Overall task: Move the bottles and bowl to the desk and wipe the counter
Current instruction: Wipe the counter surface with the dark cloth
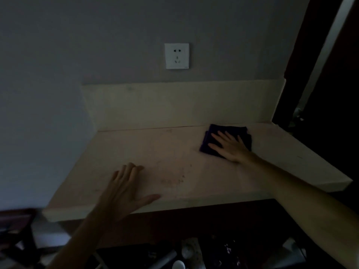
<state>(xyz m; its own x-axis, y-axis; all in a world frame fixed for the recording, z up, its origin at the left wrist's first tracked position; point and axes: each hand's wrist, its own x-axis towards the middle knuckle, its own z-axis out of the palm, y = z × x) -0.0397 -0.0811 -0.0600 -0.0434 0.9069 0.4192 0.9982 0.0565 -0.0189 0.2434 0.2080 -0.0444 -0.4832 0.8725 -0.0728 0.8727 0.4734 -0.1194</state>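
Observation:
The pale counter (155,148) fills the middle of the dim view, with faint specks and stains near its centre. A folded dark purple cloth (223,131) lies at the back right of the counter. My right hand (231,146) rests flat on the cloth with fingers spread, pressing it down. My left hand (126,189) lies palm down near the counter's front edge, fingers apart and holding nothing. No bottles or bowl are in view.
A white wall socket (177,56) sits above the counter's low backsplash (174,101). A dark doorway or frame (320,94) stands at the right. Dark clutter (190,251) lies below the counter's front edge, and a dark chair-like shape (17,235) is at lower left.

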